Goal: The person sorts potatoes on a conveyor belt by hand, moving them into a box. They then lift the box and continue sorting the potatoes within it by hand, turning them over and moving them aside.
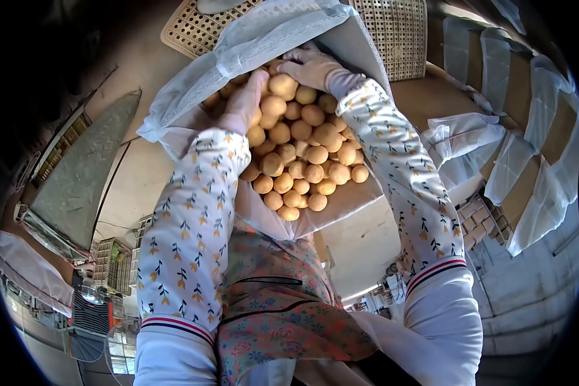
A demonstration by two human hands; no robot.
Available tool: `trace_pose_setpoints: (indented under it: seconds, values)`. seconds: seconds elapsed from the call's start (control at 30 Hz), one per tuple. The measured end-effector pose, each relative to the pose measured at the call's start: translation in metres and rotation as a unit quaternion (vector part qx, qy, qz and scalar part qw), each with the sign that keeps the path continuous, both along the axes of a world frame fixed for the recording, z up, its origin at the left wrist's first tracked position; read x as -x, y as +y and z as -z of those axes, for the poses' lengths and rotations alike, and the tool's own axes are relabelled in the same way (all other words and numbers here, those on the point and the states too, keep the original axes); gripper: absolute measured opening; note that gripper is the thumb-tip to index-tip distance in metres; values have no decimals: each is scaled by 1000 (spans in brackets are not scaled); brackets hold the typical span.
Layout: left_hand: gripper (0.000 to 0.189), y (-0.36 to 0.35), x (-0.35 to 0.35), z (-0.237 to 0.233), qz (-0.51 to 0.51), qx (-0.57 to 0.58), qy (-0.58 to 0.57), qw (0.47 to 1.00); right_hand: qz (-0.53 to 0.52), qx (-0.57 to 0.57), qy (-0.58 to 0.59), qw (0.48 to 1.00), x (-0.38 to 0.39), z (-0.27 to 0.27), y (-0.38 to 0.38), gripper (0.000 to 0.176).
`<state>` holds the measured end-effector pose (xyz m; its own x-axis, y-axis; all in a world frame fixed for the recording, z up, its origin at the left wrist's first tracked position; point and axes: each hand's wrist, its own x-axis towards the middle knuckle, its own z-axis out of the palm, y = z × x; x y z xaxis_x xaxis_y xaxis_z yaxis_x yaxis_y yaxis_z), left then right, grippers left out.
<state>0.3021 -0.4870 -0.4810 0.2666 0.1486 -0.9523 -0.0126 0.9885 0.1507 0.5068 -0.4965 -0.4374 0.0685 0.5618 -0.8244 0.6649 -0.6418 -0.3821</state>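
Observation:
A heap of round, yellow-tan fruits (300,130) fills a box lined with thin white plastic (264,48); their exact kind cannot be told. My left hand (244,103) lies edge-on against the left part of the heap, its fingers stretched out and touching the fruits. Along the upper side, my right hand (311,66) rests on the fruits beside the box wall, palm down with fingers extended. Both hands look covered by thin pale gloves. Some fruits under the liner and behind the hands are hidden.
Perforated plastic crates (392,35) stand beyond the box. To the right is a row of cardboard boxes (518,80) with white liners hanging over their edges. A grey-green panel (83,170) and stacked crates (112,264) lie to the left.

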Motion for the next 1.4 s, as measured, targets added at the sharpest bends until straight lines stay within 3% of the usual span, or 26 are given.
trace_pose_setpoints:
  seconds: [0.03,0.1,0.17,0.23,0.27,0.3,0.37,0.43,0.57,0.7,0.77,0.83,0.93,1.03,1.07,1.13,1.2,1.23,1.27,1.3,1.37,1.4]
  values:
    - [65,4,-2,-33,145,-68,25,987,-7,-6,9,1000,1,-8,-5,58]
    - [78,14,-6,-101,436,-198,103,872,-21,-5,2,1000,7,-32,-19,48]
    - [73,-37,16,-99,448,-246,104,853,-43,34,21,998,14,-61,-38,53]
    - [62,-78,27,-113,521,-364,143,759,-43,-55,100,993,25,-78,-85,44]
    - [58,-87,28,-130,504,-438,126,734,-15,-129,51,990,36,-91,-104,42]
    - [61,-102,33,-134,472,-559,110,673,12,-202,4,979,45,-106,-119,41]
    - [66,-122,34,-152,542,-529,116,642,-24,-264,-42,963,56,-129,-140,47]
    - [72,-133,39,-161,541,-540,93,638,-32,-250,-96,963,68,-144,-163,49]
    - [72,-148,53,-185,589,-551,-25,591,-28,-271,-161,949,85,-150,-231,49]
    - [80,-166,72,-216,660,-480,-111,567,3,-219,-172,960,90,-174,-266,53]
    - [69,-168,81,-214,711,-441,-140,529,23,-182,-167,969,89,-181,-275,54]
    - [61,-169,89,-210,692,-475,-153,521,44,-149,-154,976,88,-184,-283,57]
    - [49,-158,85,-214,674,-467,-159,550,56,-123,-161,978,89,-176,-277,60]
    - [34,-133,72,-207,657,-403,-172,614,2,-112,-184,977,88,-164,-267,63]
    - [26,-124,69,-203,636,-431,-145,624,-22,-122,-211,970,89,-164,-260,59]
    - [20,-91,60,-186,523,-462,-84,711,-41,-110,-178,977,78,-171,-237,52]
    - [14,-35,35,-178,494,-461,39,736,-49,-120,-138,982,62,-166,-215,35]
    - [14,-38,36,-133,356,-560,94,742,-56,-27,-137,989,58,-166,-185,29]
    - [16,-15,27,-122,411,-493,128,756,-54,-146,-158,975,53,-156,-160,24]
    - [26,-9,20,-100,384,-505,164,755,-36,-170,-172,970,53,-153,-124,24]
    - [65,17,-6,-76,512,-308,207,774,-21,-251,-168,953,51,-113,-92,24]
    - [70,21,-16,-73,559,-330,237,723,-34,-238,-166,957,48,-94,-81,28]
